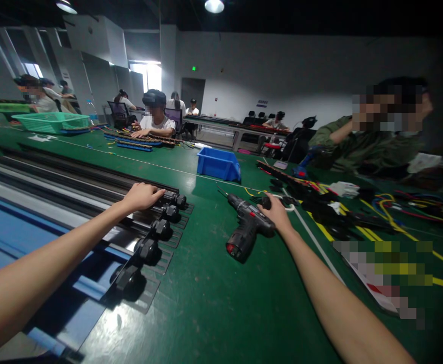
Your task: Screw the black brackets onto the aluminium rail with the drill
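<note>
My left hand rests with curled fingers on the far end of a black rail, beside a row of several black caster wheels on ribbed plates. My right hand lies next to a black and red cordless drill that is on its side on the green table. Its fingers close on a small black part just beyond the drill.
A blue bin stands behind the drill. Black harness boards with yellow and red wires spread to the right, where a person in a green jacket sits. A green basket is far left. Other people work at far tables.
</note>
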Motion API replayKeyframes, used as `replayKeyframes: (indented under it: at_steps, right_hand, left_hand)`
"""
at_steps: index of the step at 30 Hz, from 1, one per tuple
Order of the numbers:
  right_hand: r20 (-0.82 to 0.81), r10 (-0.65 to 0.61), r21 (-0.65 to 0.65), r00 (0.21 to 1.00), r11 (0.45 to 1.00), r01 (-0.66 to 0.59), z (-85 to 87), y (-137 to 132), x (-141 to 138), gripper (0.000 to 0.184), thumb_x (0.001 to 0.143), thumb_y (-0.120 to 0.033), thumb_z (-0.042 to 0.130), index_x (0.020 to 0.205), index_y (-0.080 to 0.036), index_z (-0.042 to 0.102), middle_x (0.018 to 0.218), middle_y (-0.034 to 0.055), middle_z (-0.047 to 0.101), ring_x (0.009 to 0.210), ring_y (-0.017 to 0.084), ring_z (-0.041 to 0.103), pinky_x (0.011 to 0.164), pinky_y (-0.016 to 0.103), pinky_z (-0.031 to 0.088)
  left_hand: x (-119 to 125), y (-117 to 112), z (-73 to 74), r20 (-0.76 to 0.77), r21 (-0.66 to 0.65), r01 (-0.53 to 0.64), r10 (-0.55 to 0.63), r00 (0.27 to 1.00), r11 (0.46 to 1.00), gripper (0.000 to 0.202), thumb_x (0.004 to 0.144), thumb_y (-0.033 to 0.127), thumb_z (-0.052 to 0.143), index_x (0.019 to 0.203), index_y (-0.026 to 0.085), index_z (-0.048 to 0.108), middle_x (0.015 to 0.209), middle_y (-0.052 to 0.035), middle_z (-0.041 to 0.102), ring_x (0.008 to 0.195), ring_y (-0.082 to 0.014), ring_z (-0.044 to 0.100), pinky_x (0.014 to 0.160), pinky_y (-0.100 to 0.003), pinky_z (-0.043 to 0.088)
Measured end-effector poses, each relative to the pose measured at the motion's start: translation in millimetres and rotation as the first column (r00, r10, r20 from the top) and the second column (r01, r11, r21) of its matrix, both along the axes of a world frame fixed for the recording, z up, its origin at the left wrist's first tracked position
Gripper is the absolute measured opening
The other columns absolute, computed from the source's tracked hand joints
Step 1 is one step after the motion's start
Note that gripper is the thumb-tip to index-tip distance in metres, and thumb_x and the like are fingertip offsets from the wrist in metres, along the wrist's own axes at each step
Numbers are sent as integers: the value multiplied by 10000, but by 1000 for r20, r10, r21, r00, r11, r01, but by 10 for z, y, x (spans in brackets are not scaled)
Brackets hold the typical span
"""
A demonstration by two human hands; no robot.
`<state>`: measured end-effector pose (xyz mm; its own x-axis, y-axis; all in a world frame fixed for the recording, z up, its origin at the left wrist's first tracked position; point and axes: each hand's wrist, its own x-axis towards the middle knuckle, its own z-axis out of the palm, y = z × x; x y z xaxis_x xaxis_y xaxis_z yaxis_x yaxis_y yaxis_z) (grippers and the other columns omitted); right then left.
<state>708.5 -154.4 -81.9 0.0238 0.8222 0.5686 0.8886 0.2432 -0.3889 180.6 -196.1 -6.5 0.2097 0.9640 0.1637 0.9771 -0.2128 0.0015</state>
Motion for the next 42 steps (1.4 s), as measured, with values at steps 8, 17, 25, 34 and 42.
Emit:
replayKeyframes:
  at_steps: [8,17,25,34,42]
  right_hand:
    - [-347,-144,115,927,974,194,78,-75,-29,616,779,-569,625,1234,-169,517,1147,144,640,1050,280,610,958,448,465]
    - [-717,-134,71,684,962,263,29,25,117,581,752,-629,619,1073,-147,570,886,132,698,661,257,685,575,395,577]
    - [-797,-131,68,590,950,304,46,23,149,597,725,-670,619,990,-135,612,827,105,689,628,238,674,517,344,558]
    - [-894,-111,-25,434,980,199,111,20,123,663,798,-766,459,710,-123,595,602,101,631,414,163,572,328,253,419]
    - [-915,-78,-2,395,982,189,234,-160,-16,662,807,-786,402,670,-162,576,453,15,503,316,135,445,243,249,308]
  left_hand:
    - [-3,20,-17,15,-14,-16,16,1000,1000,741,903,694,190,1017,216,745,1005,-133,734,1007,-316,640,819,-351,405]
    - [-9,34,-28,0,-8,-9,9,1000,1000,761,905,694,171,1033,218,751,977,-144,734,994,-339,640,798,-365,404]
    - [-4,21,-21,15,-7,-12,12,1000,1000,763,903,697,176,1061,217,747,981,-148,734,975,-331,644,795,-365,402]
    - [11,-17,18,1,-3,-4,4,1000,1000,769,908,686,167,949,194,757,942,-160,731,976,-342,645,787,-372,411]
    - [11,-16,11,-3,11,-10,10,1000,1000,802,902,699,154,918,171,758,926,-169,730,949,-328,648,795,-373,403]
